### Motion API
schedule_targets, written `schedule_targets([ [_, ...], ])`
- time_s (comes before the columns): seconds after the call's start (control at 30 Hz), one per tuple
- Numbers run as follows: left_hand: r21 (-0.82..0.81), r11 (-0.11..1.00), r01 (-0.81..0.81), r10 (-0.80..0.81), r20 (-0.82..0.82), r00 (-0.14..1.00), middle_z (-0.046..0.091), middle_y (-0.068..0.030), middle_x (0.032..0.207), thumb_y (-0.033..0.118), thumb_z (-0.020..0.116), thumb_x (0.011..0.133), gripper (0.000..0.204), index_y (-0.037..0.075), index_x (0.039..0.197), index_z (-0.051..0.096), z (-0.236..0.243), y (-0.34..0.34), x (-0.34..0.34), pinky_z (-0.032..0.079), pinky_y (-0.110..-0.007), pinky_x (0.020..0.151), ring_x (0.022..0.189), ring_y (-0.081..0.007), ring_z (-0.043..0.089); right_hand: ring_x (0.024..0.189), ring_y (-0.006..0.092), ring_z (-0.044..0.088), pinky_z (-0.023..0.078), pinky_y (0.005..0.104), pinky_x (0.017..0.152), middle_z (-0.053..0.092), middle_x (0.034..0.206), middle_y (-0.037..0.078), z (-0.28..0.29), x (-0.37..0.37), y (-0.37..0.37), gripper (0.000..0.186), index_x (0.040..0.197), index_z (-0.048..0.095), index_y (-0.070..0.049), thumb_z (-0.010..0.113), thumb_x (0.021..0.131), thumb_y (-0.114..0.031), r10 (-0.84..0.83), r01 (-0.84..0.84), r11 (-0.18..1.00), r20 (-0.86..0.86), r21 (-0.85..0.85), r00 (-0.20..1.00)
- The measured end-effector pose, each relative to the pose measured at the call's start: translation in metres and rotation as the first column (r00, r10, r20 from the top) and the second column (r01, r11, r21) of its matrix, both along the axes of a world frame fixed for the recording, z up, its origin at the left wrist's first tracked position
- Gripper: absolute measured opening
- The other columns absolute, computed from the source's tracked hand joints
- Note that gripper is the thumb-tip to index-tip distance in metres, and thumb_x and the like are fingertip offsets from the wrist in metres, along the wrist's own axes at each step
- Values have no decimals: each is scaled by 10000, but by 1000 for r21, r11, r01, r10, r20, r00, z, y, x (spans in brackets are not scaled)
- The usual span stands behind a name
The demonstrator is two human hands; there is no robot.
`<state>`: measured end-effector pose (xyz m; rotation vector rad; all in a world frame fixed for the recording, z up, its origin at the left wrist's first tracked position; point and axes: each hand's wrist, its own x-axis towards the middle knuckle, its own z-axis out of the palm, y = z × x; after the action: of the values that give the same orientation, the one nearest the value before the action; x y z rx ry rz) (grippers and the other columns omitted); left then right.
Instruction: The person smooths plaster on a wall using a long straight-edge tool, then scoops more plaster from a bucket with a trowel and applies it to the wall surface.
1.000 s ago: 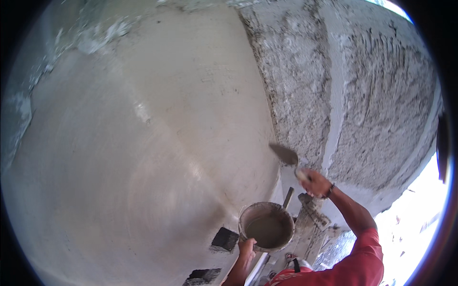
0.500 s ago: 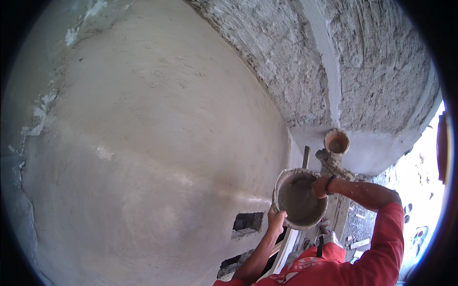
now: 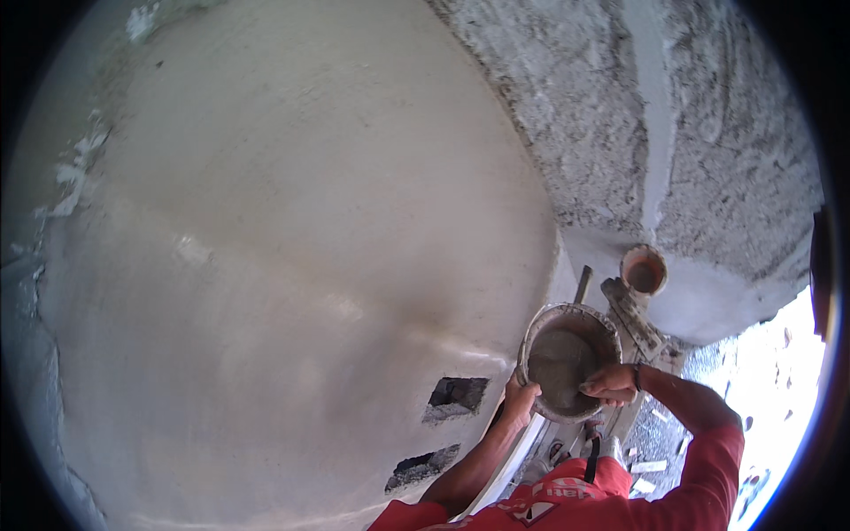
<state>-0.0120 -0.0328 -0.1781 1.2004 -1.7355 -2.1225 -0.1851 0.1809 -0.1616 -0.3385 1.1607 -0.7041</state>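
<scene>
A mortar-crusted bucket (image 3: 614, 336) with wet grey mortar (image 3: 560, 363) inside is tilted so that its mouth faces me. My left hand (image 3: 522, 396) is closed on the rim at its lower left. At the lower right of the mouth, my right hand (image 3: 609, 381) is closed around what looks like the tan handle of a short tool. Its fingers reach over the rim above the mortar. The tool's working end cannot be made out. A dark bead bracelet (image 3: 637, 377) circles the right wrist.
Smooth damp plaster covers the large wall (image 3: 292, 265) at left, with two rectangular openings (image 3: 456, 396) low down. Rough plaster (image 3: 584, 106) lies at upper right. Beyond the bucket are a smaller mortar-stained bucket (image 3: 644, 271) and crusted boards (image 3: 630, 310). Debris (image 3: 649, 466) lies below at right.
My right hand has drawn back from inside the bucket to its lower right rim, showing a tan handle. The bucket and left hand sit slightly further right in the picture as the view shifted.
</scene>
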Motion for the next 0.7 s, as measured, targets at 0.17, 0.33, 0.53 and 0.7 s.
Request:
schedule_targets([
  [0.17,59,997,-47,51,-61,997,598,-75,976,-78,498,643,567,26,1200,499,5,-7,-1,587,-320,568,784,-185,631,509,157,551,450,288,406,560,677,77,11,0,11,245,1010,515,-124,590,888,-323,-298,310,949,171,-51,939],
  [0.33,131,985,-115,124,-68,990,581,-95,992,-72,502,641,564,23,1197,487,6,-4,-3,592,-324,477,712,-207,633,501,166,556,459,301,399,559,692,85,31,15,8,205,1024,489,-101,551,901,-252,-440,455,868,119,-197,890],
  [0.53,191,968,-161,176,-61,983,575,-94,1013,-67,506,632,574,29,1197,479,24,-9,-7,605,-397,644,859,-246,616,481,163,542,463,298,403,540,699,91,58,29,-1,170,1045,461,-84,483,921,-199,-547,565,803,142,-191,825],
  [0.7,167,965,-202,205,0,979,580,-98,985,-47,534,624,538,20,1156,509,23,-11,-14,554,-360,590,817,-237,607,497,182,547,474,315,436,548,719,105,71,42,0,211,1065,457,-93,455,912,-239,-665,714,686,278,-139,693],
])
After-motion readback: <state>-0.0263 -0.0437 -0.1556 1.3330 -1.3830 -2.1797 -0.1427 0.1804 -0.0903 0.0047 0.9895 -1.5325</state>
